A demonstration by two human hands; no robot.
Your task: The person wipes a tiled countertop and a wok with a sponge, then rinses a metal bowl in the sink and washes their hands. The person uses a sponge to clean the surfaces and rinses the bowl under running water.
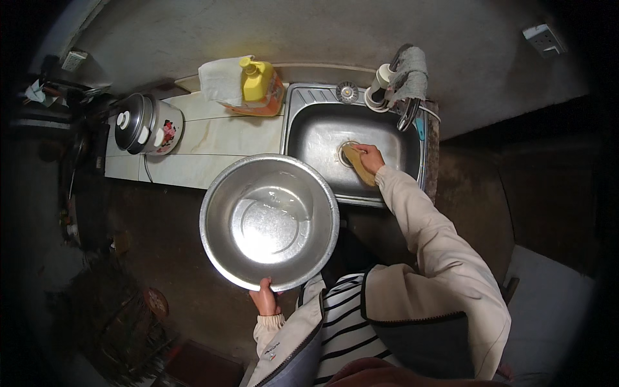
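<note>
My left hand (265,297) grips the near rim of a wide stainless steel basin (227,193), thumb over the edge. The basin is tilted, its far side overlapping the counter and the sink's front left corner; a little clear water lies inside. In the stainless steel sink (314,133), my right hand (371,158) holds a tan, elongated scrubber (359,165), possibly a loofah. It partly covers the drain (344,162), and I cannot tell whether it touches the sink floor.
A tap (410,116) with a grey cloth (410,72) draped over it stands at the sink's back right. On the tiled counter (232,138) are a yellow-capped detergent jug (258,89), a white cloth (220,81) and a floral electric cooker (167,128). A drain strainer (347,92) sits behind the bowl.
</note>
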